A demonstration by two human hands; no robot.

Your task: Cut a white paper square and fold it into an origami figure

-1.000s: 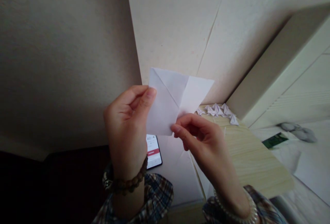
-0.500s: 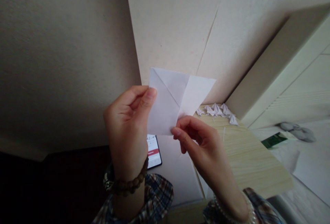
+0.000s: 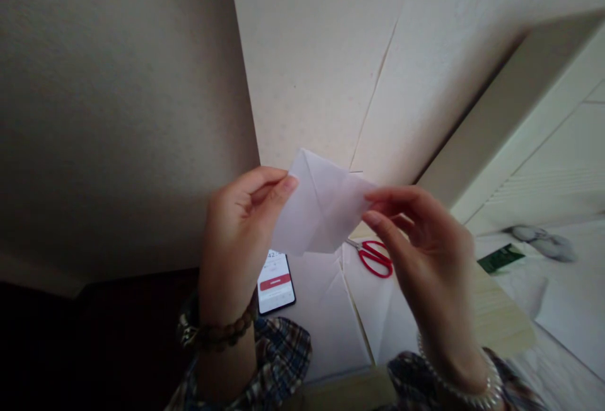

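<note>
Wht paper (image 3: 316, 209); red-handled scissors (image 3: 375, 260); blk-edged phone (image 3: 276, 301) w/ red btn (image 3: 275, 282); blue/brn plaid sleeves (image 3: 286, 348); brn bracelet (image 3: 229, 333)

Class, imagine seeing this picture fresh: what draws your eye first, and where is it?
The folded white paper near the middle, held between the left hand and right hand. Next, the red-handled scissors beside the right hand.

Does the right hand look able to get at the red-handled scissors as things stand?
Probably yes: the red-handled scissors lie close below the right hand, handles showing and nothing seen on top. It would likely have to release the folded paper first.
</note>
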